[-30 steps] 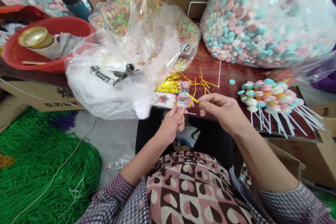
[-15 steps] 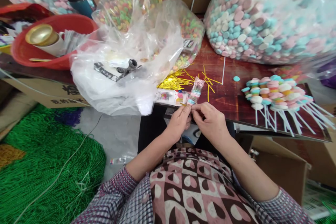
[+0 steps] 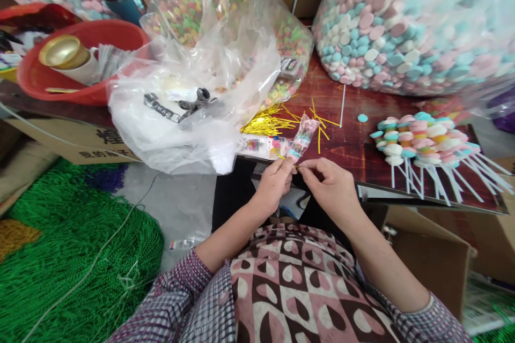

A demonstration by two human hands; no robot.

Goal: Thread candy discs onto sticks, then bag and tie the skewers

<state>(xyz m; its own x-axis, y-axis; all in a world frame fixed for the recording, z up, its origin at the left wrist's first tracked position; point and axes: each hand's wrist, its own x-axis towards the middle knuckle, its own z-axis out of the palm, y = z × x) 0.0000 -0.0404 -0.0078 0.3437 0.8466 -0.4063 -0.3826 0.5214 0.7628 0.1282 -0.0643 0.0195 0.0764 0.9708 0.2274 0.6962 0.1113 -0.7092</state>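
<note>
My left hand [image 3: 276,182] pinches the lower end of a marshmallow skewer in a clear printed wrapper [image 3: 302,136], which points up and away over the table's front edge. A gold twist tie [image 3: 280,157] crosses at the gathered end of the wrapper. Close beside it, the thumb and forefinger of my right hand [image 3: 328,179] are pressed together on the tie's other end. The skewer's stick is hidden by my fingers. Just beyond lie a bundle of loose gold twist ties [image 3: 265,122] and flat printed wrappers [image 3: 261,146].
Marshmallow skewers [image 3: 426,136] on white sticks lie in a pile at the right. Behind them stands a big bag of marshmallows [image 3: 374,37]. Bags of ring candies [image 3: 193,16] and a red basin [image 3: 32,72] fill the left. Green cord [image 3: 80,246] heaps below.
My right hand has drawn slightly to the right, away from the left, with the twist tie end between its fingers. The wrapped skewer has tilted a little further right.
</note>
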